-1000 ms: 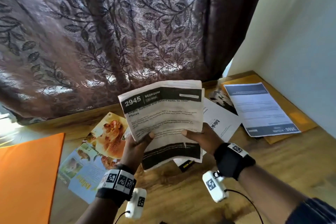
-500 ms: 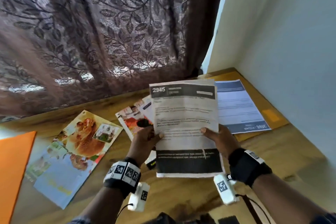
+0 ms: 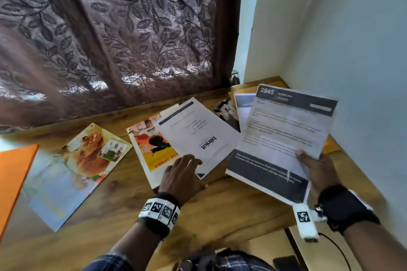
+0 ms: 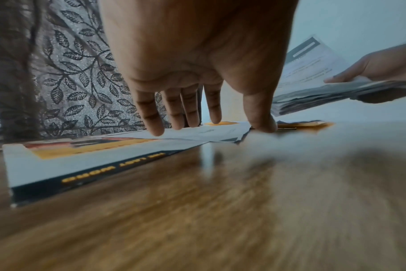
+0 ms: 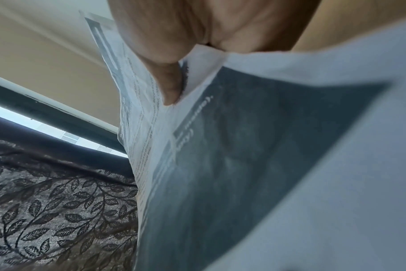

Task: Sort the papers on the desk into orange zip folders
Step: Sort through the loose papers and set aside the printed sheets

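Observation:
My right hand [image 3: 312, 166] pinches a stack of printed sheets headed "2945" [image 3: 284, 136] above the desk's right side, thumb on top; the right wrist view shows the thumb [image 5: 168, 80] pressed on the paper [image 5: 255, 165]. My left hand [image 3: 184, 171] hovers with straight fingers [image 4: 192, 113] over the near corner of a white "blinkit" sheet [image 3: 198, 136] that lies on a yellow-and-red flyer [image 3: 152, 149]. One orange zip folder [image 3: 13, 174] lies at the far left; another [image 3: 330, 146] sits under papers in the right corner.
A food brochure [image 3: 72, 171] lies left of centre on the wooden desk [image 3: 220, 209]. A dark photo [image 3: 228, 112] and a blue-headed sheet [image 3: 244, 105] rest near the back right. A patterned curtain [image 3: 110, 35] hangs behind, a wall [image 3: 352, 50] on the right.
My left hand let go of the "2945" stack and dropped to the papers on the desk. My right hand carried the stack to the right, and the view swung right.

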